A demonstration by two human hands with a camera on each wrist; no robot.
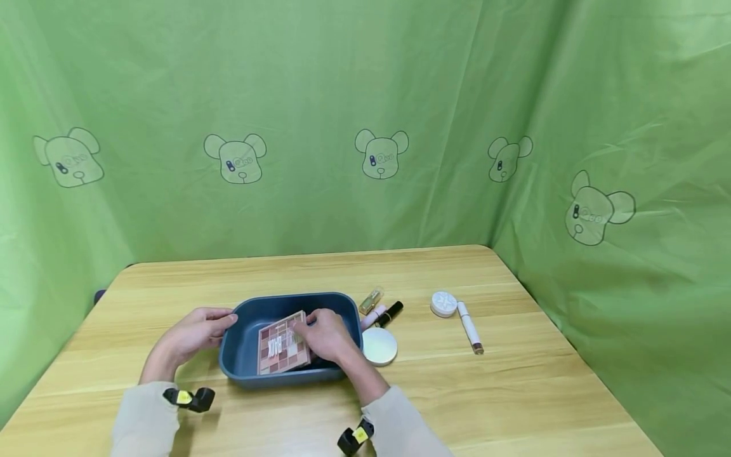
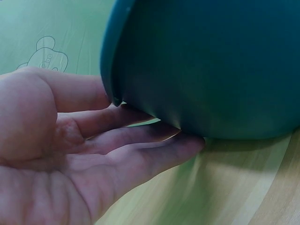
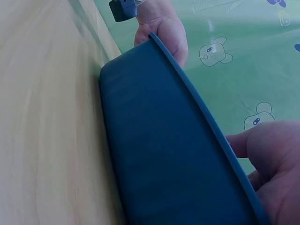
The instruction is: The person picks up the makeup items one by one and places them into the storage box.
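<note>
A dark blue rectangular tub (image 1: pixel 240 380) stands on the table. My left hand (image 1: pixel 197 333) holds its left end; in the left wrist view the thumb is at the tub's rim (image 2: pixel 108 56) and the other fingers touch the outer wall below. Inside the tub lies a makeup palette (image 1: pixel 280 348) with a checkered pink and brown cover, tilted. My right hand (image 1: pixel 328 335) reaches over the tub's right side and pinches the palette's right edge. Something dark lies partly hidden under the palette. The tub wall hides the right fingertips in the right wrist view.
Right of the tub lie a white round compact (image 1: pixel 379 346), a black tube (image 1: pixel 391 314), a pale pink tube (image 1: pixel 374 317) and a clear and gold tube (image 1: pixel 371 300). Farther right are a small white round case (image 1: pixel 443 304) and a white stick (image 1: pixel 469 325). Green curtains enclose the table.
</note>
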